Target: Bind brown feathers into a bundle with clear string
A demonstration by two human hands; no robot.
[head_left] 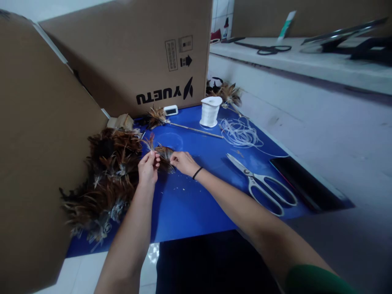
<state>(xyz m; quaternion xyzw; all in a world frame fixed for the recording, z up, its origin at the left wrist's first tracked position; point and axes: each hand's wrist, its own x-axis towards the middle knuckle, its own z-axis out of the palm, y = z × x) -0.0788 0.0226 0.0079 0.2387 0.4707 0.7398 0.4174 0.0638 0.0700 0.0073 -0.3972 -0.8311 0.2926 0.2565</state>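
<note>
My left hand [149, 165] pinches a few thin brown feathers [150, 142] upright between thumb and fingers. Just right of it, my right hand [184, 162] has its fingers closed at the edge of a small pile of feathers [164, 153] on the blue table [190, 208]. Whether a feather is between those fingertips is too small to tell. Left of my hands lies a large heap of brown feather bunches [113, 163], their pale ends bound. Farther back, a stick with a feather tuft [157, 117] at one end lies across the table.
A spool of white tape [210, 112] stands near a loose coil of clear strip [240, 134]. Large scissors [260, 181] and a dark phone-like slab [306, 183] lie at right. Cardboard boxes [122, 53] wall the back and left. A white ledge [321, 63] runs along the right.
</note>
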